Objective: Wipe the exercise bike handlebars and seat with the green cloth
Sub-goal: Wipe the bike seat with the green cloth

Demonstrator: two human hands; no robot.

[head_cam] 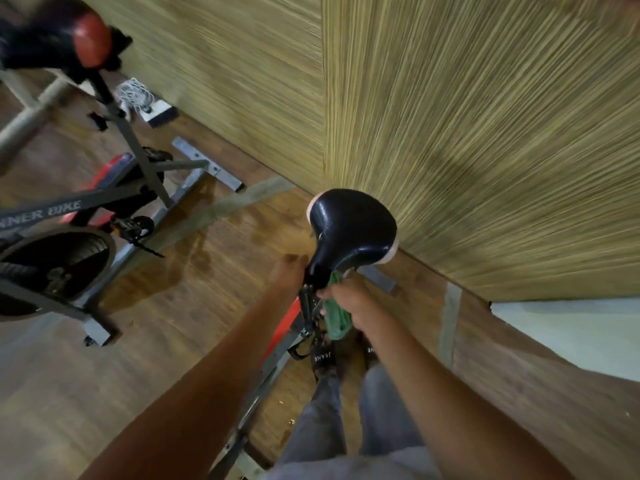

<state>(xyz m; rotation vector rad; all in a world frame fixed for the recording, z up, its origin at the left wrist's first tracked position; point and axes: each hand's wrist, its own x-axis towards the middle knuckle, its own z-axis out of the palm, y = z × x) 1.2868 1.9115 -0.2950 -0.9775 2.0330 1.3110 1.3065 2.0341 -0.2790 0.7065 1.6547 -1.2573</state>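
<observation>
A black bike seat (pixel 353 230) with pale rear corners stands in front of me, close to the wall. My right hand (pixel 349 301) grips the green cloth (pixel 337 317) just under the seat's narrow nose, the cloth hanging down from my fist. My left hand (pixel 289 271) reaches to the left side of the seat's nose, beside the seat post; its fingers are blurred and partly hidden. The handlebars of this bike are out of view. Its red and grey frame (pixel 284 327) runs down between my arms.
A second exercise bike (pixel 86 199) with a red and black seat (pixel 69 39) stands at the left on the wooden floor (pixel 194 299). A straw-textured wall (pixel 485 133) rises right behind the seat. My legs and sandalled feet (pixel 325 358) are below.
</observation>
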